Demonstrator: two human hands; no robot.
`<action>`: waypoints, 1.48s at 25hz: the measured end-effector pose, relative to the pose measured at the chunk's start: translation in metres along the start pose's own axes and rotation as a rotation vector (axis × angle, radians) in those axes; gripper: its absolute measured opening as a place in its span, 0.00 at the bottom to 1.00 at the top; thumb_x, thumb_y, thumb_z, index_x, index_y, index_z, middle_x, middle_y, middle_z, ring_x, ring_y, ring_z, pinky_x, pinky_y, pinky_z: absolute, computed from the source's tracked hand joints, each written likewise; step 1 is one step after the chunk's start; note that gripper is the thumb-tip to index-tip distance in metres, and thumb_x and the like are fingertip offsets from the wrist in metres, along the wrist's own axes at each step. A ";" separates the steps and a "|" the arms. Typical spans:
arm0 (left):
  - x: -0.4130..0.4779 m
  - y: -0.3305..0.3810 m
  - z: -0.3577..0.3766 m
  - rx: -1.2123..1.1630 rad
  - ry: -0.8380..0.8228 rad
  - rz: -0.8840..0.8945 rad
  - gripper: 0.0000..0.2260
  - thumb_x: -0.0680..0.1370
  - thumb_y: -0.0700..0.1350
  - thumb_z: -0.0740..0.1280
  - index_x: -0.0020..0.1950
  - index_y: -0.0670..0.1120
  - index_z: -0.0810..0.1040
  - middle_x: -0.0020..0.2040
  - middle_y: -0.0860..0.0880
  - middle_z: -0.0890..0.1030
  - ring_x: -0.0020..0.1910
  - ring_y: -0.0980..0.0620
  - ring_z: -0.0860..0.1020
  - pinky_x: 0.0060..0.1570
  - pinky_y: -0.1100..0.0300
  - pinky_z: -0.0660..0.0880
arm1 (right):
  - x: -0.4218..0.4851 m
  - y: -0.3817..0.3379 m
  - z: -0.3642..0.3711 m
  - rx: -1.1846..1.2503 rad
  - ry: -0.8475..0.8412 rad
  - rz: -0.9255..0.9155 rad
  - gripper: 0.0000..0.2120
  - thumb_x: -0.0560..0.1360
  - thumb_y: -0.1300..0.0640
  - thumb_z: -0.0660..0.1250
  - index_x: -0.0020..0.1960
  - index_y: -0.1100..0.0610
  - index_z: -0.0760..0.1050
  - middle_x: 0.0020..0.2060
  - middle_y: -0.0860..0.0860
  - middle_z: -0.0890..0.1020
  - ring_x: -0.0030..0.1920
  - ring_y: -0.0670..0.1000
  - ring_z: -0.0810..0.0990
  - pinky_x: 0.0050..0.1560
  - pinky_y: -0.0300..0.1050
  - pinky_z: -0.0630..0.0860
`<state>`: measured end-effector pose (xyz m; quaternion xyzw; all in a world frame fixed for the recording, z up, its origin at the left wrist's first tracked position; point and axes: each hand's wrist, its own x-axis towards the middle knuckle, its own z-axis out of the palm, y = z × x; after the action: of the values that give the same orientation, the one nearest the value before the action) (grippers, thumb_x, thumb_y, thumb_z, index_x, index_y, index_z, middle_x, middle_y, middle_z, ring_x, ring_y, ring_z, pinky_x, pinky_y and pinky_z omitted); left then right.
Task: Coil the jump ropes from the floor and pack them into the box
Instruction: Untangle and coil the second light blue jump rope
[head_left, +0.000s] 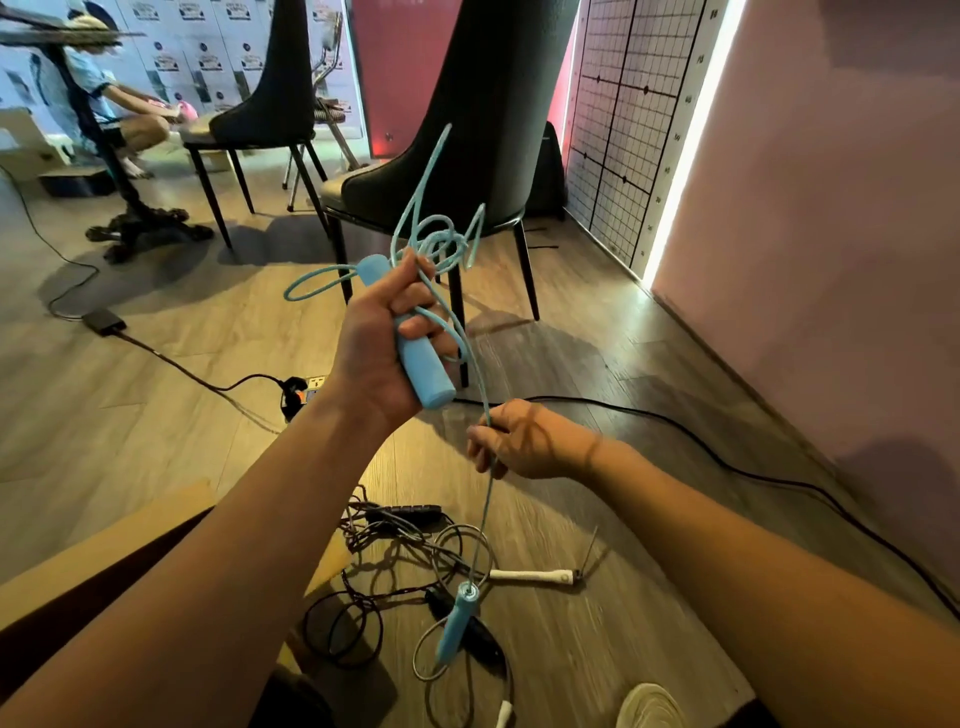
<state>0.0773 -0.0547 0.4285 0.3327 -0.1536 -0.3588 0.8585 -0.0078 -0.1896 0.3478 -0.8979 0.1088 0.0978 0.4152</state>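
Observation:
My left hand (382, 338) grips a light blue jump rope handle (423, 369) held up in front of me, with loose loops of the blue rope (439, 241) bunched above my fingers. Lower down, my right hand (524, 441) pinches the same blue cord, which runs down to the second blue handle (457, 623) hanging just above the floor. On the floor below lie a tangled black jump rope (400, 519) and a jump rope with white handles (530, 575). The flap of a cardboard box (104, 545) shows at the lower left.
Two dark chairs (467, 171) stand ahead on the wooden floor. A black cable (727, 462) runs along the pink wall on the right. A power strip (306, 392) and adapter (104, 319) lie to the left. A person (119, 104) crouches far left by a table.

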 end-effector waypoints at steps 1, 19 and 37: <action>0.003 0.001 -0.004 0.059 0.032 -0.002 0.08 0.82 0.49 0.62 0.44 0.48 0.74 0.26 0.56 0.67 0.21 0.60 0.66 0.24 0.67 0.65 | -0.004 0.002 -0.006 -0.050 0.004 0.018 0.13 0.84 0.54 0.58 0.48 0.58 0.78 0.42 0.55 0.83 0.43 0.52 0.82 0.55 0.53 0.81; -0.003 -0.026 -0.020 1.201 -0.115 -0.330 0.11 0.81 0.47 0.65 0.61 0.44 0.79 0.50 0.50 0.87 0.52 0.54 0.84 0.55 0.54 0.72 | -0.044 0.005 -0.058 -0.144 0.668 0.140 0.42 0.66 0.65 0.66 0.76 0.46 0.58 0.70 0.54 0.62 0.69 0.57 0.62 0.66 0.54 0.67; 0.005 -0.014 -0.036 1.313 0.096 -0.031 0.14 0.75 0.29 0.60 0.56 0.43 0.73 0.45 0.40 0.81 0.32 0.49 0.81 0.27 0.60 0.75 | -0.065 0.012 -0.087 -0.370 0.411 0.318 0.34 0.71 0.72 0.63 0.70 0.43 0.69 0.62 0.51 0.76 0.61 0.56 0.73 0.62 0.57 0.71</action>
<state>0.0916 -0.0496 0.3928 0.8051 -0.2971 -0.1875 0.4778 -0.0656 -0.2562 0.4114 -0.9309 0.3096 -0.0039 0.1939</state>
